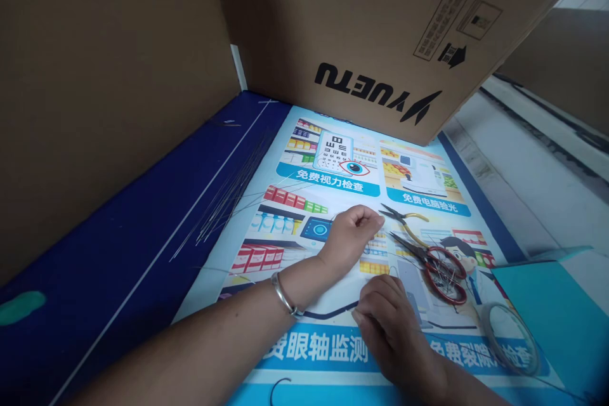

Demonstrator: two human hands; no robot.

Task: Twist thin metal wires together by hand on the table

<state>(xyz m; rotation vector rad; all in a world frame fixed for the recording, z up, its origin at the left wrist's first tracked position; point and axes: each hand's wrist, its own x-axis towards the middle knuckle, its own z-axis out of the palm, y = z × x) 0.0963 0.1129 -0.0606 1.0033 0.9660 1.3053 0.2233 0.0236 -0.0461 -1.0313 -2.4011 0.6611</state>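
My left hand is curled into a loose fist on the poster, thumb and forefinger pinched together. Whether there is a wire between them, I cannot tell. The pliers lie just to its right, tips pointing at my knuckles and handles running away to the right. The scissors lie below them, blades up-left and red handles down-right, closer to my right hand. That hand rests knuckles up with its fingers bent onto the poster, hiding its grip. A bundle of thin wires lies well off to the left.

Cardboard box, red scissors, pliers, tape roll.
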